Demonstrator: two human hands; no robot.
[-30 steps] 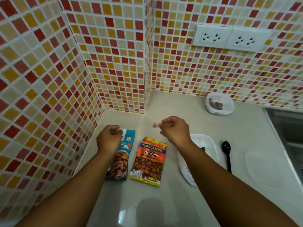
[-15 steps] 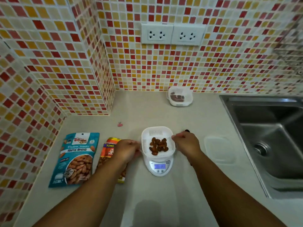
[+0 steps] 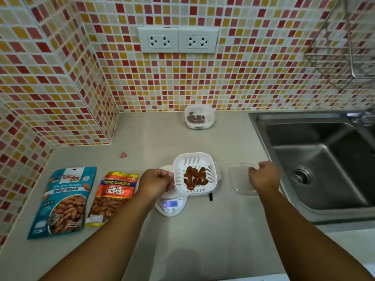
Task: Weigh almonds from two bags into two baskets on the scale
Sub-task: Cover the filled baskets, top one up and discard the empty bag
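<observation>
A white slotted basket (image 3: 211, 179) with several almonds in it sits partly off to the right of the small white scale (image 3: 171, 205), whose display is lit. My left hand (image 3: 157, 182) grips the basket's left rim. My right hand (image 3: 263, 176) is over the far right corner of a clear plastic lid (image 3: 239, 183); its fingers are curled and blurred, and I cannot tell whether they hold the lid. A second white basket (image 3: 198, 125) with almonds stands at the back wall. On the left lie a teal roasted-almonds bag (image 3: 63, 201) and an orange salted-almonds bag (image 3: 113, 197).
A steel sink (image 3: 324, 163) fills the right side. The handle of a black spoon (image 3: 210, 196) shows below the near basket. A small pink clip (image 3: 123, 154) lies behind the bags. Tiled walls close in the left and the back, and a wire rack (image 3: 345, 47) hangs at the upper right.
The view swung right from the bags to the scale. My right hand let go of the basket's right rim and moved right over the clear lid. The basket shifted right on the scale.
</observation>
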